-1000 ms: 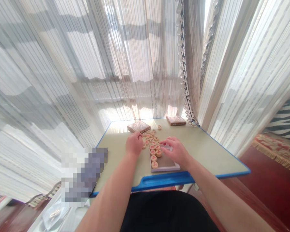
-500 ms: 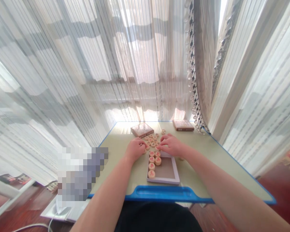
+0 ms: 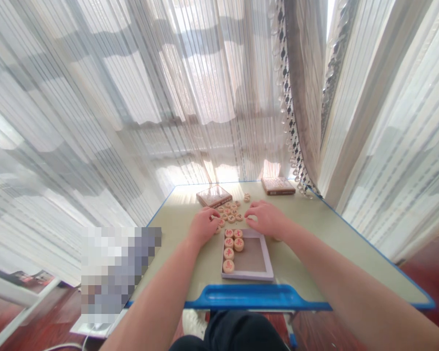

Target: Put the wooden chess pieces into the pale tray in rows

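Observation:
Several round wooden xiangqi pieces (image 3: pixel 231 219) lie loose in a cluster on the table (image 3: pixel 303 253). My left hand (image 3: pixel 205 226) rests at the cluster's left side, thumb and fingers curved with a gap between them, close against two pieces. My right hand (image 3: pixel 266 219) hovers at the right side of the cluster. Its thumb and finger pinch what looks like one piece, mostly hidden by the fingertips. Between my forearms sits a shallow open box (image 3: pixel 250 256). Red-marked pieces (image 3: pixel 229 253) fill its left column, and two more stand beside the upper ones.
A flat patterned box (image 3: pixel 214 196) lies behind the cluster, and another box (image 3: pixel 278 185) is at the far right. A blue tray edge (image 3: pixel 249 295) borders the near side. Sheer curtains (image 3: pixel 212 97) hang behind the table. A blurred patch covers the lower left.
My right hand has drawn a little right, away from the cluster; a piece formerly under its fingertips no longer shows there. My left hand stays nearly in place. The view has shifted slightly.

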`<state>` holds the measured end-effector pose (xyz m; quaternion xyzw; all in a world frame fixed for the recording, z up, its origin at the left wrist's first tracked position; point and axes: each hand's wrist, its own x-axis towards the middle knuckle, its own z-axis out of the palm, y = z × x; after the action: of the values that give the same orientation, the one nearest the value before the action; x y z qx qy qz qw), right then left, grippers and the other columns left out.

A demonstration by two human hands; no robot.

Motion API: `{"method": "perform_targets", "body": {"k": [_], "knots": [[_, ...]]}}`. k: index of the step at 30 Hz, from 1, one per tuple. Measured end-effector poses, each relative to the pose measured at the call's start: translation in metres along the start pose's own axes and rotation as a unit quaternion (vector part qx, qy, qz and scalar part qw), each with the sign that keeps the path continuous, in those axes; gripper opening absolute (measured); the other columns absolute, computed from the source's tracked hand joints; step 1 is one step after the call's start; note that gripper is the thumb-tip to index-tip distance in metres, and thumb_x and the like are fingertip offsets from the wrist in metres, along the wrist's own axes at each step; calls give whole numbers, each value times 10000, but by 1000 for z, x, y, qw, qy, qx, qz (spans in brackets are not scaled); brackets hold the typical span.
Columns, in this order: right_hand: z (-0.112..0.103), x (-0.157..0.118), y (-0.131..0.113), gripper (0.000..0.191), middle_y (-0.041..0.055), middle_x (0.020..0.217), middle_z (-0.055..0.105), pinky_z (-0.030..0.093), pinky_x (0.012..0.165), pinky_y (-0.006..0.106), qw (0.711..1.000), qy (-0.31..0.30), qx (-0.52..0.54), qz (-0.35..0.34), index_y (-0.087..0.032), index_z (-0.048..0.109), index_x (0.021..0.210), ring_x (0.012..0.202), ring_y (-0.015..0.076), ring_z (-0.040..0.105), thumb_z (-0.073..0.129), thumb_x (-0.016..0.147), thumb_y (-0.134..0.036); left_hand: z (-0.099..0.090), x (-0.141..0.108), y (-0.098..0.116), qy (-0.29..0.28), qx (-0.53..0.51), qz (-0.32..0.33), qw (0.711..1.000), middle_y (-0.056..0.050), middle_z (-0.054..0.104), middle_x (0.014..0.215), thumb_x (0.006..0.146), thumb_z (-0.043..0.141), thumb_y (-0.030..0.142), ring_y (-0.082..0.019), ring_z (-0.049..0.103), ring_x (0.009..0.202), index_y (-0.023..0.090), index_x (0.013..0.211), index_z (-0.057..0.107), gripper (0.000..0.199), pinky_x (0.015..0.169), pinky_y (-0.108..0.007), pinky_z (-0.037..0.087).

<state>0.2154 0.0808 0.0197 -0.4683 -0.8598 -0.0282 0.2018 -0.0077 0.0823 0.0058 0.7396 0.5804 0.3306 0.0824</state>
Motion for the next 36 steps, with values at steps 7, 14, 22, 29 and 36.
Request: {"method": "perform_targets", "body": {"k": [7,14,22,29,36], "knots": [[3,2,8,190,57,879,646,423,752,300,999,-23,19,44,-225,691,831,872,213,564,542,714,-244,1,-3,4,-32,11,8,999,-47,594,850,710,502,230,-178,547,850,174,737,639,150,772,-286,443],[3,4,12,164,51,810,638,415,710,277,997,-31,8,70,-211,671,774,822,197,570,537,720,-288,-2,-4,3,-54,17,53,997,-49,586,887,718,549,383,-196,539,918,194,805,655,234,818,-289,431],[-8,1,1,168,53,750,646,403,709,300,998,3,13,69,-182,641,699,817,217,551,549,685,-322,-1,-5,-2,-47,10,50,998,-58,590,888,736,536,417,-189,550,892,186,831,666,282,797,-290,443],[-33,-6,-10,180,-25,579,547,290,455,211,981,-157,92,63,-192,628,730,537,104,469,601,622,-334,1,-6,-4,-42,10,58,997,-56,597,886,742,523,403,-193,554,891,187,820,667,271,806,-290,443],[-42,-17,-29,262,-29,625,560,288,449,210,969,-228,91,-11,-239,669,776,526,92,456,616,612,-436,2,-5,-7,-37,17,64,997,-48,601,876,746,508,407,-190,559,864,195,801,653,263,767,-287,454]]}}
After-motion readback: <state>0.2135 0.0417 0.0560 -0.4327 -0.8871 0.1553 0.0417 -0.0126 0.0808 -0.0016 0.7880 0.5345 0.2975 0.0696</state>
